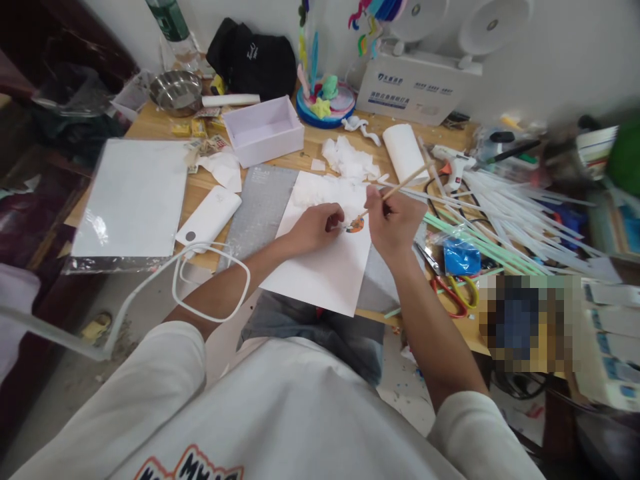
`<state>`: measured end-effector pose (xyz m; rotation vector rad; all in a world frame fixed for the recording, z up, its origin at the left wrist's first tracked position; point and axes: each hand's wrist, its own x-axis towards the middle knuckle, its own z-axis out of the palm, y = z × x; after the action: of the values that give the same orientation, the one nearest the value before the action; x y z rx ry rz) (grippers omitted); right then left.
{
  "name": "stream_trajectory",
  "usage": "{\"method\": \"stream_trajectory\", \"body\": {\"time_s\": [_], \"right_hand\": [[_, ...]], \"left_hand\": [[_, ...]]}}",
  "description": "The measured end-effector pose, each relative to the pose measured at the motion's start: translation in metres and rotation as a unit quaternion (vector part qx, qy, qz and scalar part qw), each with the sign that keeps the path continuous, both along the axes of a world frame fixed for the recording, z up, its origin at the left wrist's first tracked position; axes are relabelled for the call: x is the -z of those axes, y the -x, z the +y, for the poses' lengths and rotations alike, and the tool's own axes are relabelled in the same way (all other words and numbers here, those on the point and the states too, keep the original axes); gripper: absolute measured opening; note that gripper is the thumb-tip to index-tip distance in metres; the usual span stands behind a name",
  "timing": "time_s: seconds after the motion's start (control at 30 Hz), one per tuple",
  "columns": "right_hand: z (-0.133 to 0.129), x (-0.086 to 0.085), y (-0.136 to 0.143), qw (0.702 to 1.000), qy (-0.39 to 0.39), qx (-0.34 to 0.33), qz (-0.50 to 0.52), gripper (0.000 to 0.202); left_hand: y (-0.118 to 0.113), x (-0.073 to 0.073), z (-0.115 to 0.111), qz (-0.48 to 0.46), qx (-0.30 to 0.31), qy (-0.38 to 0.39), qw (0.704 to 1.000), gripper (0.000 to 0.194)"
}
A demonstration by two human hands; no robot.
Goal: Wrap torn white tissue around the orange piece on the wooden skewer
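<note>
My right hand (395,217) is closed round a thin wooden stick (413,175), which slants down to the left. Its lower tip meets a small orange, multicoloured piece (355,225) above a white sheet of paper (320,267). Whether the stick ends in bristles is too small to tell. On the left side of that piece, my left hand (320,227) has curled fingers, with the fingertips pinched at its edge. Under the paper lies a grey cutting mat (257,200). Crumpled white tissue (350,159) sits just beyond the sheet.
To the right lie scissors (440,277), a glue gun (454,165) and many translucent sticks (530,213). A tissue roll (404,152), a white open box (265,130) and a metal bowl (176,92) stand behind. A white power bank (209,215) with a cable lies left.
</note>
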<state>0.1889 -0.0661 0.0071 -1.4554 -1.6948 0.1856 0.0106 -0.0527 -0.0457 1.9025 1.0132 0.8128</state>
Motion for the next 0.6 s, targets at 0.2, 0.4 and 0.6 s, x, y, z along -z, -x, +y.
{"method": "stream_trajectory", "body": {"time_s": [0.2,0.4,0.6], "right_hand": [[-0.009,0.021,-0.014,0.994,-0.035,0.082,0.061,0.058],[-0.008,0.033,-0.020,0.981,-0.059,0.132,0.126,0.060],[-0.007,0.034,-0.021,0.985,-0.071,0.118,0.104,0.060]], "left_hand": [[-0.001,0.004,0.003,0.031,0.011,0.017,0.999,0.023],[0.001,-0.005,-0.001,0.021,-0.006,-0.002,1.000,0.012],[0.031,-0.036,0.062,0.157,-0.139,-0.087,0.974,0.019]]}}
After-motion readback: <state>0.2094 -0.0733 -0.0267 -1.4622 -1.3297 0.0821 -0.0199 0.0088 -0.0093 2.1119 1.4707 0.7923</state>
